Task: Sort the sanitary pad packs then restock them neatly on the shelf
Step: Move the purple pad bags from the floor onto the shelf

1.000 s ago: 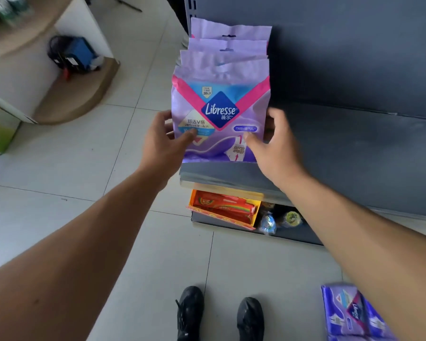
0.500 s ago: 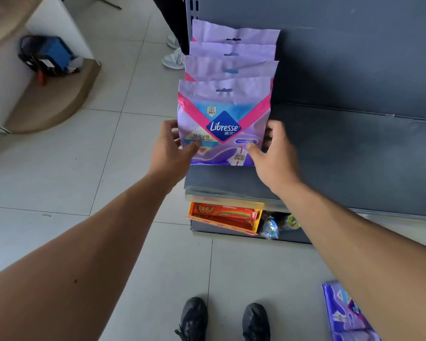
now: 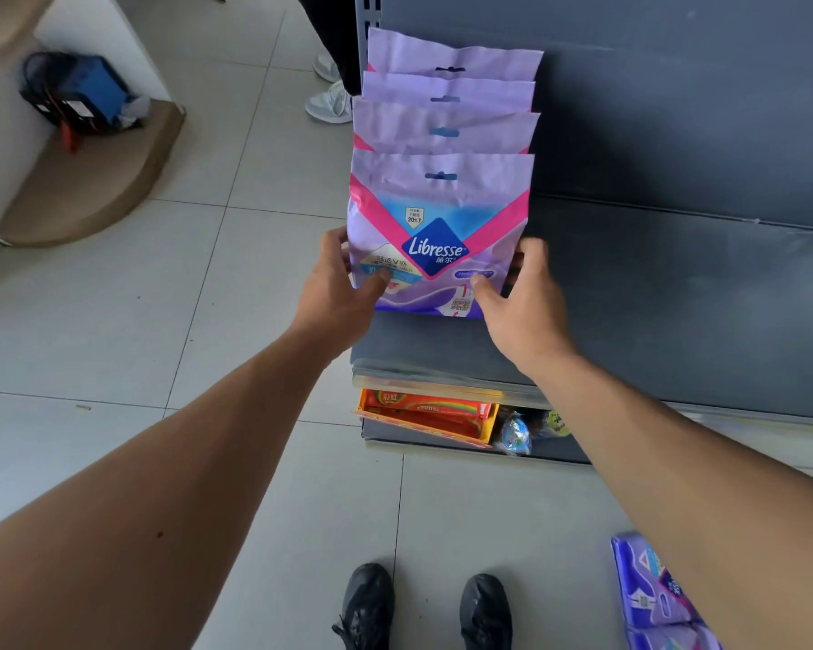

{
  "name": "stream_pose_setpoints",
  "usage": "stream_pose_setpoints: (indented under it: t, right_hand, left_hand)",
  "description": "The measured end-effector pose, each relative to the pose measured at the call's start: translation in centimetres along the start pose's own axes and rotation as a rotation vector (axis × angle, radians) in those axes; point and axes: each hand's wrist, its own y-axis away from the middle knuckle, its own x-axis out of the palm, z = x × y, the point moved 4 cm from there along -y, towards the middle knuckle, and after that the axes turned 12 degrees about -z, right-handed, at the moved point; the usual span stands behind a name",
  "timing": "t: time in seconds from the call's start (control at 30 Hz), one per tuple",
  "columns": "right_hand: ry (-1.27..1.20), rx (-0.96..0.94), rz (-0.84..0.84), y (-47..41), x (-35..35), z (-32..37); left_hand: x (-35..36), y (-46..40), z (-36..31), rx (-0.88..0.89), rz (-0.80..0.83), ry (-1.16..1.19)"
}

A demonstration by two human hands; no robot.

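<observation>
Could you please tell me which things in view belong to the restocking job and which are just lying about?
Job:
- front Libresse pack, held by left hand and right hand
- three packs behind
- grey shelf
- purple packs on the floor

Lying about:
- orange snack box
- blue box

Both arms are bare from the frame's lower corners to the wrists, with no sleeve in view. The left hand (image 3: 336,286) and the right hand (image 3: 524,300) wear no glove, ring or watch. On the feet are black lace-up shoes (image 3: 367,602), with matte, rounded toes and laces showing on the left one.
</observation>
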Motion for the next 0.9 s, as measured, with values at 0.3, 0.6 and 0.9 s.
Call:
stream_pose_setpoints:
  t: [0.3,0.6,0.9]
  right_hand:
    - [0.015,-0.017,-0.019,0.8,-0.4,-0.7]
    - [0.390,-0.444,-0.191,5.8,-5.3,0.3]
    - [0.498,-0.298,-0.170,12.3,-14.3,-6.2]
  left_hand:
    - [-0.5,0.8,0.5,0.047,-0.031,-0.079]
    - [-1.1,7.7,-3.7,0.634,-0.277,-0.271]
    - [7.5,16.9,-6.3,0.863,0.167,-0.544]
